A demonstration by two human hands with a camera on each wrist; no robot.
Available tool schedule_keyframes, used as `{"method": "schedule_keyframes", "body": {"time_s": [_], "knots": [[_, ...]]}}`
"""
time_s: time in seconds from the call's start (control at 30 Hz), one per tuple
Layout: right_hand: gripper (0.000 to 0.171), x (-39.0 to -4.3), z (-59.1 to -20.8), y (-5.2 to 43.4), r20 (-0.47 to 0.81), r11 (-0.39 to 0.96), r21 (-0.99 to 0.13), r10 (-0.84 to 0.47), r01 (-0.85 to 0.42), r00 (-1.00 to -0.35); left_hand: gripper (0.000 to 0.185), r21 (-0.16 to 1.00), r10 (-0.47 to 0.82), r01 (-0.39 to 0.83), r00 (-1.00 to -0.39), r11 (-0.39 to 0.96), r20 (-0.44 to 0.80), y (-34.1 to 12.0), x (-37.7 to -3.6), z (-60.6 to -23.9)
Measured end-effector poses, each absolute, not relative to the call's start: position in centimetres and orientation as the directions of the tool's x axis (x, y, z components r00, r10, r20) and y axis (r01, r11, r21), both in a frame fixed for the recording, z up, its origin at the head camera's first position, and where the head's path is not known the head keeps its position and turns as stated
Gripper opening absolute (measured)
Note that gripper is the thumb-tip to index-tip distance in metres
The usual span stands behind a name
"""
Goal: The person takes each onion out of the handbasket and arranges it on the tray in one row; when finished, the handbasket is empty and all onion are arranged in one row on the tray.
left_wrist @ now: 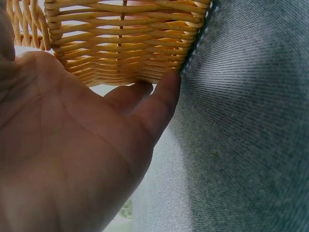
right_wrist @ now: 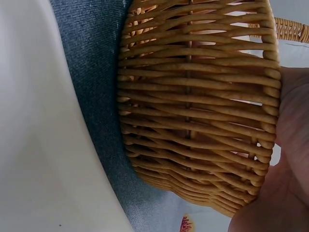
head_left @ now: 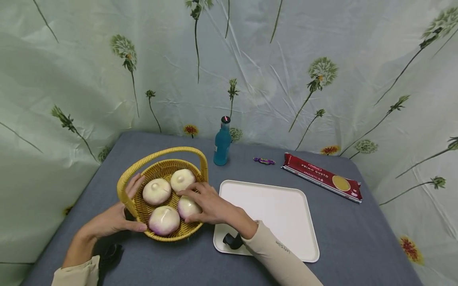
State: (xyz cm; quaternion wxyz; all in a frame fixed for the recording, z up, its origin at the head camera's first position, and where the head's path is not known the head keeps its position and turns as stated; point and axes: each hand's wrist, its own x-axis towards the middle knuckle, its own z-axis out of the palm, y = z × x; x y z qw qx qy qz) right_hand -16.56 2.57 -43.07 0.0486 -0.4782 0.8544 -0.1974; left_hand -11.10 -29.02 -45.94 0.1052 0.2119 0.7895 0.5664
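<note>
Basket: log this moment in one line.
left hand steadies basket | right hand on turnip in basket | tray beside basket

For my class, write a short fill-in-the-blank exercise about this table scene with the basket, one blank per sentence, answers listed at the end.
1. The wicker basket holds ____ round turnips.
2. The right hand rests on a turnip, while the left hand holds the basket's ____ side.
3. The tray beside the basket is ____ in colour.
4. The bottle behind the basket is filled with ____ liquid.

Answers: four; outer; white; blue
</note>
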Motion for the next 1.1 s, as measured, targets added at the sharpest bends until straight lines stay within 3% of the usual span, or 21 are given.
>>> {"method": "schedule_keyframes", "body": {"time_s": [0.57, 1.1], "knots": [[0.068, -16.57, -42.97, 2.62, 0.093, 0.472, -0.371, -0.838, -0.800, -0.537, 0.130, 0.951, 0.459, 0.179, -0.887, 0.251, 0.046, -29.02, -11.17, -45.96], [0.054, -16.42, -43.15, 3.07, 0.169, 0.414, -0.371, -0.850, -0.831, -0.499, 0.128, 0.946, 0.454, 0.171, -0.891, 0.274, 0.030, -29.10, -10.99, -46.03]]}}
